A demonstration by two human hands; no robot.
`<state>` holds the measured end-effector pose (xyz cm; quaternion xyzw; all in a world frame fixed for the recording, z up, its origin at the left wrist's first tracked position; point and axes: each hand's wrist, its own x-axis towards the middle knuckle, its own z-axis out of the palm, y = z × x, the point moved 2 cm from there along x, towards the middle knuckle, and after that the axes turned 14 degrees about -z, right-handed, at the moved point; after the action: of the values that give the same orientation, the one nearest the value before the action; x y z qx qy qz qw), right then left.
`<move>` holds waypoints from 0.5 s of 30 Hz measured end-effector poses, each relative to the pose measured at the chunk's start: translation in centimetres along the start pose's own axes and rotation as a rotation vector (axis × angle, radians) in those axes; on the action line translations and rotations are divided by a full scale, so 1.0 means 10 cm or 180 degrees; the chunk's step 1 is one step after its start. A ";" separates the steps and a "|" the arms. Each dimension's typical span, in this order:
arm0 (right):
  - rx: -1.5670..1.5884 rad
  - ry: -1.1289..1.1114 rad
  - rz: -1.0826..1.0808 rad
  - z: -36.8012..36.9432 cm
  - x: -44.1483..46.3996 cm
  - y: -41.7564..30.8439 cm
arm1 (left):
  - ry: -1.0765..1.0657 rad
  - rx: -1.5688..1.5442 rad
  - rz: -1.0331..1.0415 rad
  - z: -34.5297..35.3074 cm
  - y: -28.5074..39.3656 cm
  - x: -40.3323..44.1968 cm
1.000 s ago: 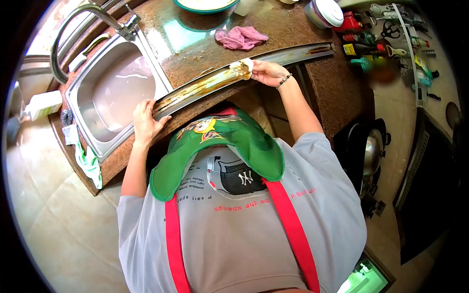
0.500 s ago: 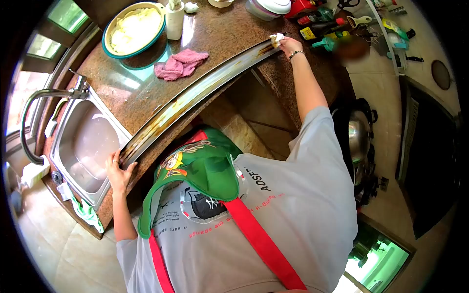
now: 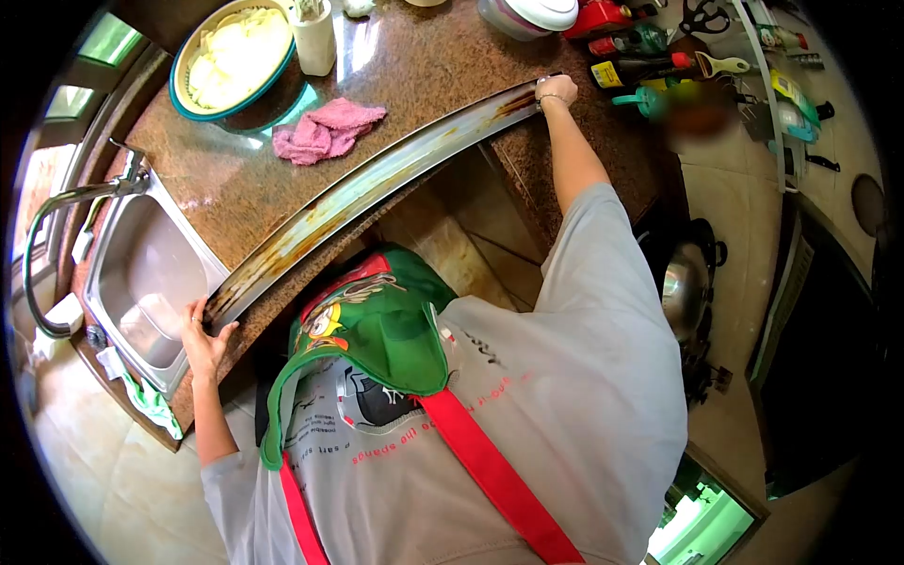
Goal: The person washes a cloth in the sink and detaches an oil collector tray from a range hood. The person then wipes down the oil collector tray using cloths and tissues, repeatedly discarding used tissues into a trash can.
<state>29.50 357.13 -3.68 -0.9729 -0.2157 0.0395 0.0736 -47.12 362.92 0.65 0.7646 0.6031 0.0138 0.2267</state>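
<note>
A long metal strip [image 3: 377,187] with brown stains lies along the counter's front edge, from the sink to the upper right. My left hand [image 3: 206,341] holds its lower left end, fingers and thumb spread around the edges. At the far right end is my right hand [image 3: 556,90], closed over the strip; the white wad seen there earlier is mostly hidden by the fingers. Behind the strip, a crumpled pink cloth [image 3: 329,131] rests on the counter.
A sink [image 3: 155,273] with a curved faucet [image 3: 80,195] is at the left. A basin of pale food [image 3: 235,58] and a white container [image 3: 314,40] stand at the back. Bottles [image 3: 640,70] and pans [image 3: 687,282] are at the right.
My right hand has slid along the strip to its far right end, with the white wad. The fingers have closed over it. The view has shifted to the right.
</note>
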 end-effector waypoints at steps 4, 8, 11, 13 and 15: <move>-0.0106 -0.0124 -0.0108 -0.05 -0.11 -0.07 | 0.0036 -0.0065 0.0024 0.01 -0.03 -0.02; -0.0231 -0.0156 -0.0312 -0.12 -0.29 -0.19 | -0.0008 -0.0076 0.0010 0.02 -0.05 -0.01; -0.0252 -0.0091 -0.0436 -0.16 -0.49 -0.28 | 0.0006 -0.0016 0.0004 0.03 -0.06 -0.02; -0.0210 -0.0152 -0.0445 -0.10 -0.56 -0.32 | 0.0010 -0.0017 -0.0044 0.02 -0.05 -0.02; -0.0162 -0.0179 -0.0371 -0.01 -0.65 -0.35 | 0.0110 -0.0035 0.0051 0.03 -0.07 -0.04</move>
<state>22.17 357.51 -2.70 -0.9587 -0.2749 0.0570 0.0449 -47.75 362.59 0.22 0.7678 0.6007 0.0321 0.2204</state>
